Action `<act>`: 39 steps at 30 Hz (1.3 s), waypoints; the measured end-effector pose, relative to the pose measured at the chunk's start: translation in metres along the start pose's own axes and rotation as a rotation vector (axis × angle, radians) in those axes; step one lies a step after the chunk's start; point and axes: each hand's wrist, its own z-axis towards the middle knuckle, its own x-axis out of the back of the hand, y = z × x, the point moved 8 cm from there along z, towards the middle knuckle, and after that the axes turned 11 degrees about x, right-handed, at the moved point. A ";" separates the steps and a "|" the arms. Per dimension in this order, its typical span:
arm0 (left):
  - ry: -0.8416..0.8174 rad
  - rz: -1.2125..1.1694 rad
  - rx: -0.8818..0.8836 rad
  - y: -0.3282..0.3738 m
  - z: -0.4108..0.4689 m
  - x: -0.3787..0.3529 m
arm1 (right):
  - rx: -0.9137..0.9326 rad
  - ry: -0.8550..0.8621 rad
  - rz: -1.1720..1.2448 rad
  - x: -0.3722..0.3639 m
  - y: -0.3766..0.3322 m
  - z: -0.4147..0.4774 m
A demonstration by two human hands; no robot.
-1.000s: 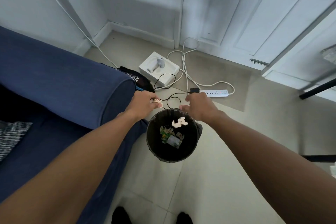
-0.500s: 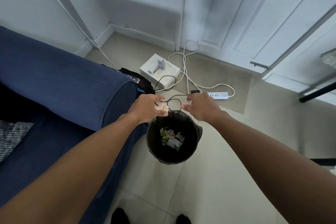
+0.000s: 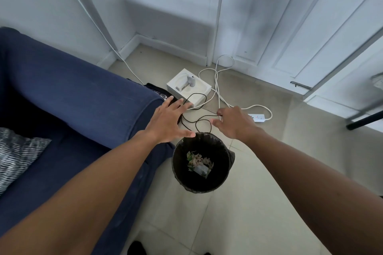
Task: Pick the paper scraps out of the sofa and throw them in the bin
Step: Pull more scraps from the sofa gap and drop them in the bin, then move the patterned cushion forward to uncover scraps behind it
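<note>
A pale tiled floor [image 3: 259,203] meets white walls and panelled white doors [image 3: 300,27] at the far side, seen from above by someone standing and looking down.

At the left, a dark blue sofa [image 3: 72,89] fills the frame, its rounded armrest reaching toward the middle. A black-and-white striped cushion [image 3: 18,153] lies on the seat at the left edge.

The left hand [image 3: 167,122] is stretched out flat above the end of the armrest, palm down, fingers spread wide apart and holding nothing. Its thumb tip sits just over the near-left rim of the bin [image 3: 180,167].

The bin is round and black, lined with a dark bag, and stands on the floor just beside the sofa's front corner. At its bottom lies a small heap of paper scraps [image 3: 199,164], pale and curled, mixed with a greenish printed piece.

Beyond the bin, a thin black cable [image 3: 196,97] loops across the floor, running over a white box [image 3: 199,97] with a small white device resting in it. A white cord [image 3: 217,74] coils behind it toward a white power strip [image 3: 258,117].

The right hand [image 3: 234,124] hovers over the far-right side of the bin, palm down, fingers loosely curled and parted, empty.

At the bottom edge, dark shoe tips [image 3: 136,248] show on the tiles.
</note>
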 end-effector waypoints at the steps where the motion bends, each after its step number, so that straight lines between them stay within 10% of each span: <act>1: 0.010 -0.002 -0.001 -0.002 -0.002 0.003 | 0.008 0.000 -0.020 0.002 -0.003 0.000; 19: 0.163 0.030 0.214 -0.105 -0.061 0.147 | 0.240 -0.024 -0.368 0.055 -0.134 0.033; 39: 0.416 -0.002 0.792 -0.391 -0.314 0.259 | 0.763 -0.078 -0.495 0.002 -0.518 0.074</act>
